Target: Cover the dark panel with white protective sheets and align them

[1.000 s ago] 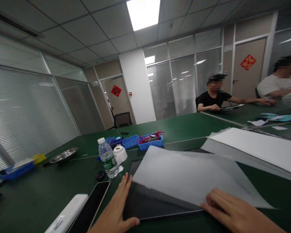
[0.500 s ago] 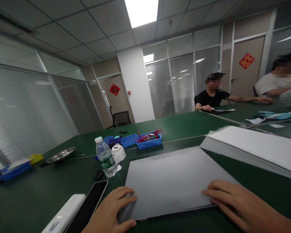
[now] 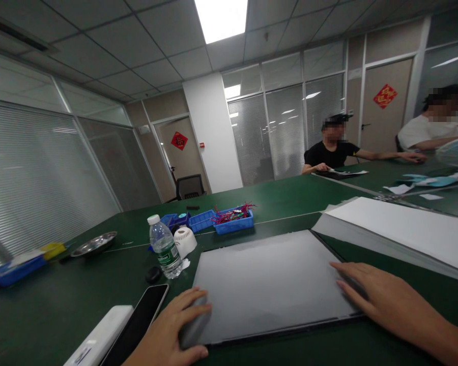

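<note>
In front of me on the green table (image 3: 290, 351) lies a flat, grey-white rectangular sheet or panel (image 3: 270, 284) with a thin dark edge. At its left near corner is my left hand (image 3: 175, 325), fingers spread over the edge and thumb apart, resting on it without a grip. My right hand (image 3: 381, 297) lies at the panel's right edge, fingers stretched out and thumb apart, the fingertips on or just above its surface. Whether the panel is one sheet or a stack I cannot tell.
Left of the panel are a phone (image 3: 141, 320), a white box (image 3: 99, 335), a water bottle (image 3: 166, 251) and a round black object (image 3: 153, 275). Behind stands a blue tray (image 3: 234, 223) of red wires. White sheets (image 3: 404, 231) lie to the right. Two people sit at the far right.
My right hand has shifted right and slightly up, from over the panel's near right part to its right edge. The left hand has barely moved.
</note>
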